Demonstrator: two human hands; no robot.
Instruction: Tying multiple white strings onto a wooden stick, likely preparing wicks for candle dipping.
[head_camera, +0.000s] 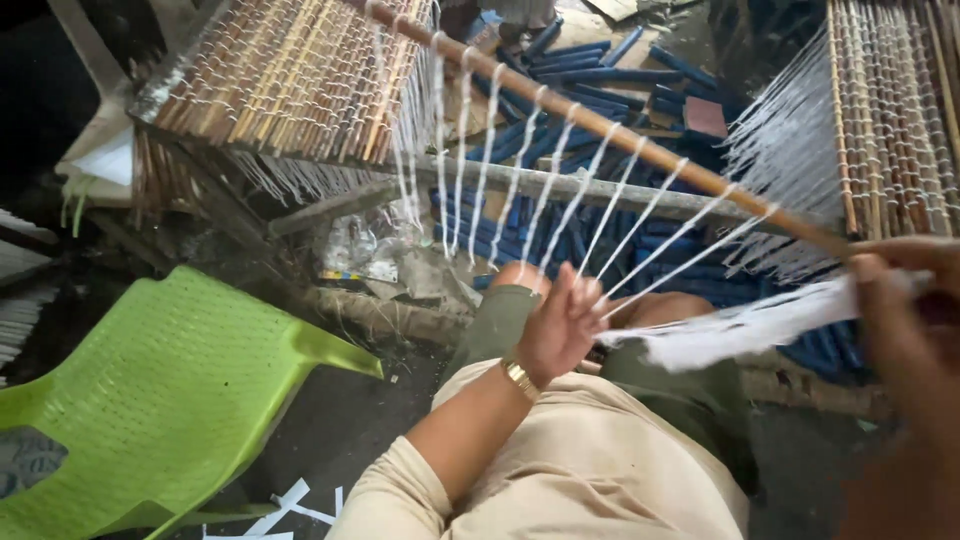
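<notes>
I sit at a loom strung with white warp threads (520, 170) looped over a brown wooden rod (620, 135) that runs diagonally across the frame. My left hand (562, 322), with a gold bracelet on the wrist, reaches up with fingers spread among the lower thread ends. My right hand (900, 300), blurred at the right edge, grips a gathered bundle of white threads (740, 328) that stretches toward the left hand. Woven stick matting (290, 75) lies at the upper left and more matting (890, 110) at the upper right.
A bright green plastic chair (150, 400) stands at the lower left. Several dark blue sticks (590, 70) lie piled under and behind the loom. A grey crossbar (560, 185) spans beneath the rod. White paper scraps (290, 510) litter the dark floor.
</notes>
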